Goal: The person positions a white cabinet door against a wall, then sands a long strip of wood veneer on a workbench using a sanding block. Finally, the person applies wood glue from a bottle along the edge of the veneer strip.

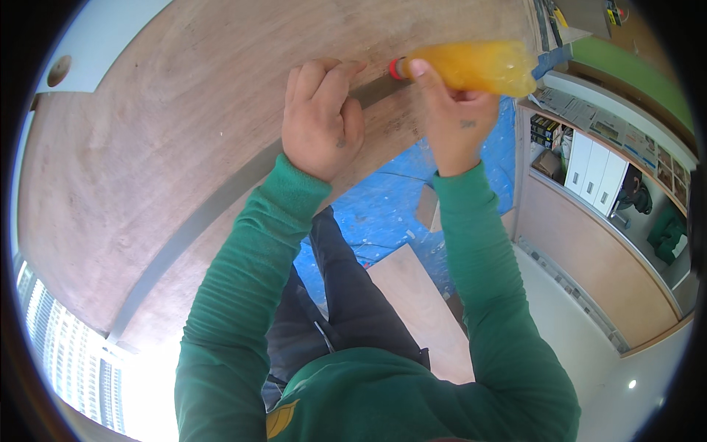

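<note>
My right hand (pixel 462 125) grips a clear plastic bottle (pixel 486 65) of yellow-orange liquid, tipped on its side. Its narrow neck and red tip (pixel 395 69) point left, close to the board. A large brown wooden board (pixel 147 125) lies beneath both hands, with a long grey strip (pixel 210 206) running across it. The bottle's tip is just above the strip's upper right end. Left of the bottle, my left hand (pixel 320 121) is over the board and the strip, its fingers curled in. Whatever those fingers hold, if anything, is hidden.
Blue sheeting (pixel 383 202) covers the floor below, with a loose pale wood panel (pixel 427 306) near my legs. A cabinet with white drawers (pixel 595 169) stands at the right. Tools (pixel 552 18) lie at the upper right corner. A bright window (pixel 70 353) is at lower left.
</note>
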The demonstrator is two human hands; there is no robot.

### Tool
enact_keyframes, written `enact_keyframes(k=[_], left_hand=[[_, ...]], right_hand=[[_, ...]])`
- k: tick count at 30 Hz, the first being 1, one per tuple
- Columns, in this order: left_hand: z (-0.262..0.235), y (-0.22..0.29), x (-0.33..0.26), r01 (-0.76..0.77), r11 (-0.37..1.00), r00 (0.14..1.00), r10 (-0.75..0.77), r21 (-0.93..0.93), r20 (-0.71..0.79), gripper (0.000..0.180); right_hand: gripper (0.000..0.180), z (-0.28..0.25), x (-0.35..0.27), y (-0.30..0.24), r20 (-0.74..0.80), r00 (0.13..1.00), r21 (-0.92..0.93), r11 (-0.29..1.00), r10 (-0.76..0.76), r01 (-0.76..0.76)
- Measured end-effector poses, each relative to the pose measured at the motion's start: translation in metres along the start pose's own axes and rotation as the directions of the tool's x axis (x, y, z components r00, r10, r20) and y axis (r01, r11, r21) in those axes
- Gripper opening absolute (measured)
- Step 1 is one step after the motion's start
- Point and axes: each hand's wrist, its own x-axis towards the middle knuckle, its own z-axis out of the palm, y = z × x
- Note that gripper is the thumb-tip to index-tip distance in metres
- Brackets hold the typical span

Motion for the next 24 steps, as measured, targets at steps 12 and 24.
enact_keyframes(k=[12, 24], left_hand=[[0.001, -0.003, -0.001, -0.011, 1.000, 0.999, 0.010, -0.026, -0.032, 0.043], [0.000, -0.004, -0.002, -0.020, 0.999, 0.999, 0.018, -0.034, -0.050, 0.043]], right_hand=[[0.025, 0.007, -0.025, 0.001, 0.014, 0.996, -0.062, 0.994, -0.084, 0.085], [0.026, -0.004, -0.037, -0.003, 0.086, 0.993, -0.163, 0.982, -0.078, 0.092]])
